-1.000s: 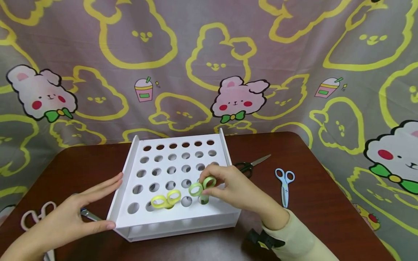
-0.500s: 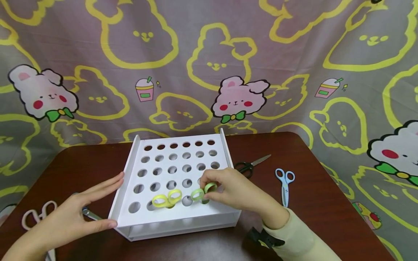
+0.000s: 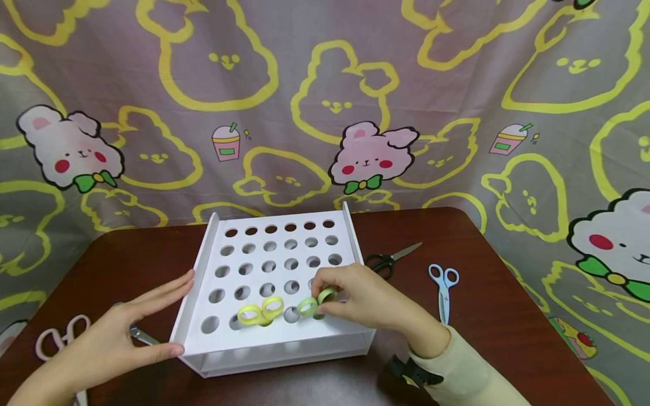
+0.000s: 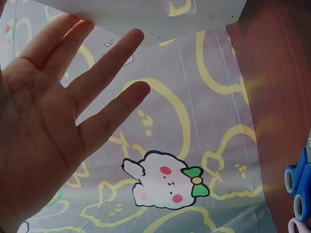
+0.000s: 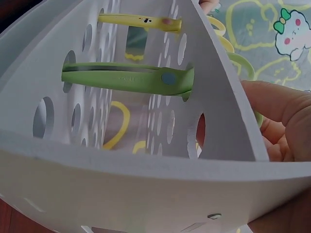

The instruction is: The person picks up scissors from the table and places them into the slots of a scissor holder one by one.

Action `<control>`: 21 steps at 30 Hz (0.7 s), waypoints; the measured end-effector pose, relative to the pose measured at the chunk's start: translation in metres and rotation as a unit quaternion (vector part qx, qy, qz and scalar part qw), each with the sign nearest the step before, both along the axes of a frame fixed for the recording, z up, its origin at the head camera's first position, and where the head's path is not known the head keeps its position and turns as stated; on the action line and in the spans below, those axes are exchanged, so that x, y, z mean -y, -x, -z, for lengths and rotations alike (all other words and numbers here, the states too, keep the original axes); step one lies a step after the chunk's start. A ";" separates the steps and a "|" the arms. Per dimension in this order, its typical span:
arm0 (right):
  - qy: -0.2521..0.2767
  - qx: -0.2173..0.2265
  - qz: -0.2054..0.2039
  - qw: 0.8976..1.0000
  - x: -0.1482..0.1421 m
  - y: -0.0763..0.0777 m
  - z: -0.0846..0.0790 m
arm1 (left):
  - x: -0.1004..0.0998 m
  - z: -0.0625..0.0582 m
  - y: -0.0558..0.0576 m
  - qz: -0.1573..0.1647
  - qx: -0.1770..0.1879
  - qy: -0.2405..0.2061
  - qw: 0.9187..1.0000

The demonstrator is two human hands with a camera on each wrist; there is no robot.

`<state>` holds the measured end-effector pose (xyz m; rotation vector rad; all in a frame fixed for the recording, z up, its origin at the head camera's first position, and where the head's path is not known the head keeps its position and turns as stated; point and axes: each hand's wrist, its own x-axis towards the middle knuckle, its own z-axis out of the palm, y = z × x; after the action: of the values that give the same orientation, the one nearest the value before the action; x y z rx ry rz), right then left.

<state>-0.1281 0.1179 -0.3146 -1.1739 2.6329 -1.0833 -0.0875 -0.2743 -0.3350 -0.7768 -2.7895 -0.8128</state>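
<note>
A white rack (image 3: 228,341) with rows of round holes stands on the table. My right hand (image 3: 358,298) pinches the handles of the green scissors (image 3: 306,307) in the front row, toward the right. In the right wrist view the green blades (image 5: 129,81) pass through holes in both panels. The yellow scissors (image 3: 262,316) stand in the same row to their left, handles up; their blades (image 5: 138,20) also span both panels. My left hand (image 3: 119,335), fingers straight, touches the rack's left side wall; the thumb rests at its front corner.
Right of the rack lie black-handled scissors (image 3: 387,264) and light blue scissors (image 3: 444,285). Pale scissors (image 3: 42,347) are partly hidden by my left arm. Blue-handled scissors (image 4: 299,182) lie near the left hand. A patterned curtain (image 3: 284,129) hangs behind the table (image 3: 513,338).
My right hand has moved down a little, and the green scissors have sunk lower into their hole. The left hand has stayed against the rack.
</note>
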 end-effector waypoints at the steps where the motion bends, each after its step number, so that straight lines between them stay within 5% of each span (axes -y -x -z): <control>1: 0.001 0.001 0.000 1.000 0.000 0.000 0.000 | 0.000 0.000 0.000 0.002 0.000 -0.003 1.000; 10: 0.043 0.030 0.005 0.999 -0.002 -0.002 -0.002 | -0.001 -0.002 -0.001 0.022 -0.008 -0.018 1.000; 21: 0.081 0.020 0.034 0.996 -0.018 -0.006 -0.003 | -0.001 0.000 -0.001 0.004 0.000 -0.008 1.000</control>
<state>-0.1217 0.1358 -0.3118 -1.0823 2.6156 -1.3400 -0.0864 -0.2735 -0.3346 -0.7865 -2.7775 -0.8344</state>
